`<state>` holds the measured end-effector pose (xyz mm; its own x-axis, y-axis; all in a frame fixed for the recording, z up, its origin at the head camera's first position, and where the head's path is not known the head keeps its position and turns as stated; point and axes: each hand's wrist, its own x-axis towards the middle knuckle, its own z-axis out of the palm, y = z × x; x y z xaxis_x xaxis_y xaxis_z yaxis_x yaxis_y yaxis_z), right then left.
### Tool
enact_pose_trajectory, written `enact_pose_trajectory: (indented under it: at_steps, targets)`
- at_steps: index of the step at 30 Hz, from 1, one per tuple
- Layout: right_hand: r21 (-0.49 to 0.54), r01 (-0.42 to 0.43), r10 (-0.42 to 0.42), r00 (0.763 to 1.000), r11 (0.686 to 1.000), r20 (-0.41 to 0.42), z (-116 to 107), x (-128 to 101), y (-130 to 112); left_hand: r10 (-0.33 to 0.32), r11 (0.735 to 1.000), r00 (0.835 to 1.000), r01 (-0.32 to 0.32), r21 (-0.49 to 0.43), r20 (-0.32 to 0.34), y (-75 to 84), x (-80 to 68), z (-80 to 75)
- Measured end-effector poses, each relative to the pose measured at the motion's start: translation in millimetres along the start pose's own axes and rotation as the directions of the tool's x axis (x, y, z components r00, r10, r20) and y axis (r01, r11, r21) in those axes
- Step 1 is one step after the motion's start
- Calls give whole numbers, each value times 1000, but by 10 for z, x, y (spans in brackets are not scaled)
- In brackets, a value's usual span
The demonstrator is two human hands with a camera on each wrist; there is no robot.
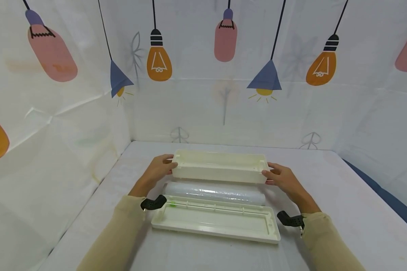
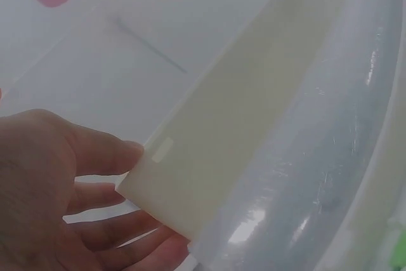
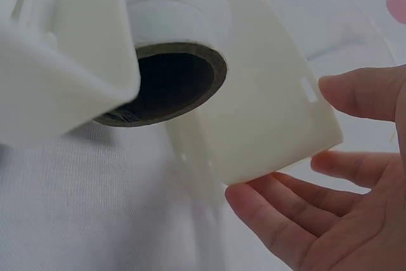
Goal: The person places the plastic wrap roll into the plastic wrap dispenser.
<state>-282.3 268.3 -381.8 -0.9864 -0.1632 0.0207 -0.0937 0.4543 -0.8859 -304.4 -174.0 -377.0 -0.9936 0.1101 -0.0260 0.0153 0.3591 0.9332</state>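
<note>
A long cream plastic box (image 1: 218,175) with an open top is held at its two ends. My left hand (image 1: 157,170) grips its left end, the thumb at the upper edge and the fingers against the end wall (image 2: 158,211). At the opposite end my right hand (image 1: 284,180) holds it the same way, thumb on the long wall (image 3: 273,125). Just in front of the box lies a roll of clear plastic film (image 1: 213,192); its hollow cardboard core (image 3: 219,71) shows in the right wrist view. Nearest me is a shallow cream lid (image 1: 213,222), inner side up.
Along the lid's far side runs a thin rail with a small green slider (image 1: 172,204). White cloth covers the table (image 1: 342,195). Behind and to the left hang white sheets (image 1: 196,105) printed with lamps and bulbs.
</note>
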Motion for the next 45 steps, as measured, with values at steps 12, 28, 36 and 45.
enact_pose_trajectory:
  at_steps: [12, 28, 36, 45]
  targets:
    - [-9, -4, 4, 999, 1000, 33, 33, -46, -43, -21, 1000, 1000, 21, -7, -12, -36, -81, -19]
    - [-23, -31, 32, 999, 999, 42, 116, -59, -55, -32, 999, 999, 32, -12, -22, -81, -169, -38]
    - [-28, -29, 30, 998, 999, 61, 111, -57, -35, -35, 999, 999, 35, -29, -11, -111, -188, -34]
    - [-29, -9, 12, 996, 1000, 86, 85, -45, -2, -32, 999, 999, 32, -28, -12, -139, -177, -39]
